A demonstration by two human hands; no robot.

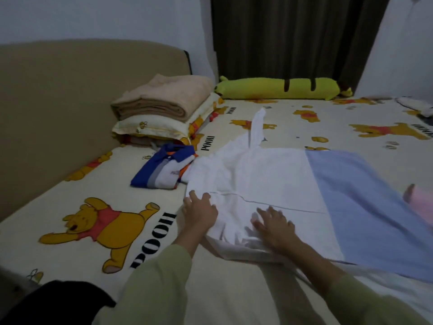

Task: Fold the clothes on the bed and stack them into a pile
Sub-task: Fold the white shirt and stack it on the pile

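A white and light-blue shirt (276,174) lies spread flat on the bed (70,207), one white sleeve stretched toward the far side. My left hand (199,212) rests flat on the shirt's near left edge, fingers apart. My right hand (274,226) presses flat on the white cloth near the shirt's near sleeve, which is bunched under it. A folded blue, grey and white polo shirt (164,167) lies just left of the spread shirt, touching its corner. A pink garment (419,202) shows at the right edge.
A folded beige blanket (164,97) sits on stacked pillows (152,127) by the tan headboard (58,102). A long yellow-green bolster (276,89) lies along the far edge under a dark curtain (293,36). Something white (414,104) lies far right. A black cloth (58,303) is near left.
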